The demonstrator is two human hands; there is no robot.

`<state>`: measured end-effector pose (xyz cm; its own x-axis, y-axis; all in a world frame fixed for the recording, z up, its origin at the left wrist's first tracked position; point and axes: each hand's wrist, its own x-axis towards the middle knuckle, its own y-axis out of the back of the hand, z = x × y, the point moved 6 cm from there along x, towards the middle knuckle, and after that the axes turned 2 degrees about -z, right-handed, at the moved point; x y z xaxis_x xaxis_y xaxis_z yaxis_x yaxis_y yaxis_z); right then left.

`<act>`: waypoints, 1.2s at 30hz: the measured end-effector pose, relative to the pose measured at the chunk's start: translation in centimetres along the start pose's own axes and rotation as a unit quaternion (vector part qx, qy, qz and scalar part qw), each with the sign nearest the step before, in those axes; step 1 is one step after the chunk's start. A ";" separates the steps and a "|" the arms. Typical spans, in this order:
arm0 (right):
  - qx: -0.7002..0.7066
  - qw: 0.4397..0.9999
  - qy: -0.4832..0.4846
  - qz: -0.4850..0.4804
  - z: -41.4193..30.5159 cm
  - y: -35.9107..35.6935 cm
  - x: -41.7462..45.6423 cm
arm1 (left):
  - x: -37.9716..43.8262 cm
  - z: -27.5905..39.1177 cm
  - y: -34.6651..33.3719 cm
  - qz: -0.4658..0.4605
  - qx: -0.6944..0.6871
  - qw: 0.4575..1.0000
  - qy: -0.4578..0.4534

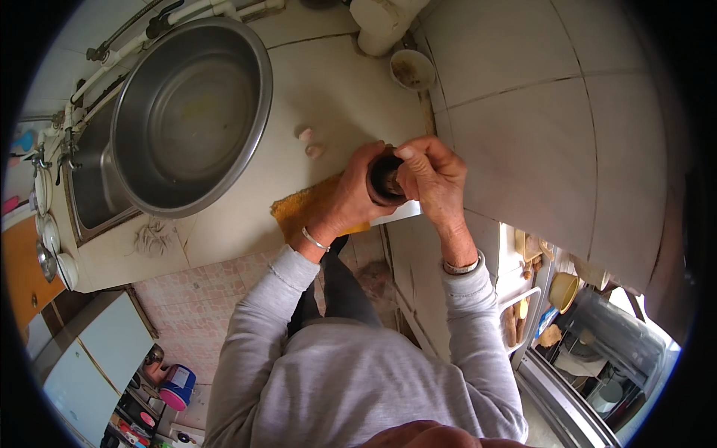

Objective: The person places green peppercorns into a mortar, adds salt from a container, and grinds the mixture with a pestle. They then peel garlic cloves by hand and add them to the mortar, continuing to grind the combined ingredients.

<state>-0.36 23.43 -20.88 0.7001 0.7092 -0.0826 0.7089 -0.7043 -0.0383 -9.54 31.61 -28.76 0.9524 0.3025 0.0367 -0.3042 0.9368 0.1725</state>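
My left hand [355, 187] is wrapped around a dark, round cup-like vessel [374, 193], perhaps a mortar, with its mouth facing up. Over the vessel's right rim, my right hand [434, 179] has its thumb extended and its other fingers curled at the opening. Whether those fingers pinch anything is hidden. Something brownish shows dimly inside the vessel. Under my left hand and wrist lies a yellow-orange cloth [299, 207] at the counter's front edge. Two small pale pieces, which look like garlic cloves [314, 150], rest on the countertop [313, 84] beyond the vessel.
A large stainless steel basin [196, 123] sits to the left, partly over a sink [98, 173]. Pipes and taps [68, 148] run behind it. A small stained white bowl [413, 70] stands by the tiled wall [526, 140]. A steel-wool-like scrubber [155, 236] lies near the front edge.
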 end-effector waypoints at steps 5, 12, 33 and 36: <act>0.059 0.997 0.051 0.006 -3.5 0.0 -0.4 | -1.3 -1.4 0.1 0.085 0.010 0.994 -0.075; -0.002 0.998 0.051 0.042 0.0 -0.1 -0.1 | -1.1 -1.3 -0.4 0.063 0.012 0.998 -0.026; -0.030 0.992 0.115 0.027 -0.8 -0.5 -1.2 | -0.3 -2.5 -0.9 0.042 0.010 0.998 -0.044; -0.008 0.990 0.140 0.033 -3.8 0.2 -2.6 | -1.2 -0.9 -0.1 0.092 0.031 0.993 -0.072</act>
<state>-1.77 21.56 -16.88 0.7396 0.6440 0.1958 0.6605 -0.7503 -0.0270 -10.70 31.26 -29.72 0.8752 0.4345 0.2129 -0.4752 0.8546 0.2093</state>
